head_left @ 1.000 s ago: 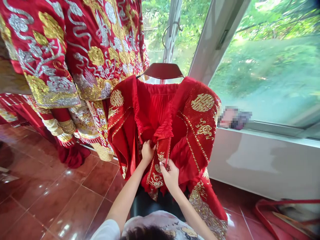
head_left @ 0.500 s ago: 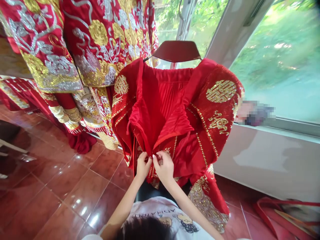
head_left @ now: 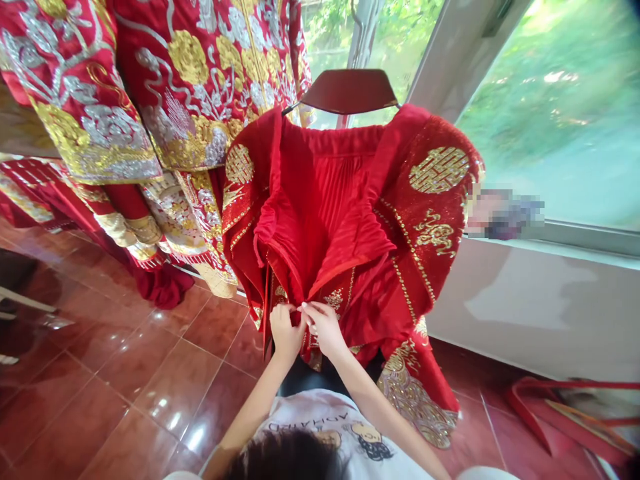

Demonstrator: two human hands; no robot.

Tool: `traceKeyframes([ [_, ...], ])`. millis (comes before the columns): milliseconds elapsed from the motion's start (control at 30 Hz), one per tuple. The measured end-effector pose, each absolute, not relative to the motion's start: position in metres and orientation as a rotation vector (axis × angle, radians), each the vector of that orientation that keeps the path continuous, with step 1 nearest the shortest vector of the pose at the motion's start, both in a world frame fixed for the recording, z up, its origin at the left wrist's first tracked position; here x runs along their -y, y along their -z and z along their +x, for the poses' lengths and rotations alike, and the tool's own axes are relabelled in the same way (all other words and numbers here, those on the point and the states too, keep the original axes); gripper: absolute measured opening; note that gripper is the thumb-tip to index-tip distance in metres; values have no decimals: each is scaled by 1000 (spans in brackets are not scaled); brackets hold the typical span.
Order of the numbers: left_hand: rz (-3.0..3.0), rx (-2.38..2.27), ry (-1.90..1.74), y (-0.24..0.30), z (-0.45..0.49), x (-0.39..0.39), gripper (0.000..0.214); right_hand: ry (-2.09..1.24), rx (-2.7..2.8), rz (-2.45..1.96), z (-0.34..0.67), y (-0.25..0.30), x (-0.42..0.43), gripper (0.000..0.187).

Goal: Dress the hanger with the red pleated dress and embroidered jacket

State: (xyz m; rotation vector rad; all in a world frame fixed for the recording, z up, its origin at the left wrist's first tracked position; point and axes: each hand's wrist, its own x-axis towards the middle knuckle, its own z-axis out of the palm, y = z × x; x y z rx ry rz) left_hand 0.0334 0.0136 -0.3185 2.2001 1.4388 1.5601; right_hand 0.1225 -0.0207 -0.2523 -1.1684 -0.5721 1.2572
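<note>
A red skirt (head_left: 350,227) with gold embroidery hangs from a dark wooden hanger (head_left: 349,90) in front of the window. Its two open edges meet low down in the middle. My left hand (head_left: 284,331) pinches the left edge there, fingers closed on the cloth. Touching it, my right hand (head_left: 323,327) pinches the right edge at the same spot. What lies between my fingertips is too small to make out. Red pleated lining shows inside the opening above my hands.
A red jacket (head_left: 165,87) with heavy gold and silver embroidery hangs at the left, its hem near the glossy red tiled floor (head_left: 110,387). A white sill and wall (head_left: 540,300) run under the window at the right. A red bag (head_left: 565,413) lies at the lower right.
The view has tilted so the skirt sits lower and closer. My hands have come together at the opening's lower end; the right one has let go of a red cord.
</note>
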Motion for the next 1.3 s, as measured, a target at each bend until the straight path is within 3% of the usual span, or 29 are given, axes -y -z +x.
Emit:
traceKeyframes([
  [67, 2347, -1425, -1492, 319, 39, -20, 4, -1265, 502, -1141, 124, 248, 20, 32],
  [267, 2510, -1376, -1301, 314, 50, -33, 21, -1280, 320, -1063, 122, 244, 16, 35],
  [433, 2482, -1364, -1258, 319, 51, -26, 19, -1172, 213, -1013, 114, 240, 11, 30],
  [667, 2430, -1400, -1250, 324, 50, -28, 29, -1084, 294, -940, 111, 199, 4, 22],
  [800, 2484, -1353, -1213, 305, 51, -37, 22, -1052, 383, -910, 116, 192, 3, 26],
  [1033, 2333, -1363, -1277, 266, 64, -64, 21, -1261, 328, -811, 115, 193, 3, 24],
  [1300, 2293, -1286, -1256, 276, 71, -63, 29, -1304, 286, -787, 115, 191, -1, 30],
])
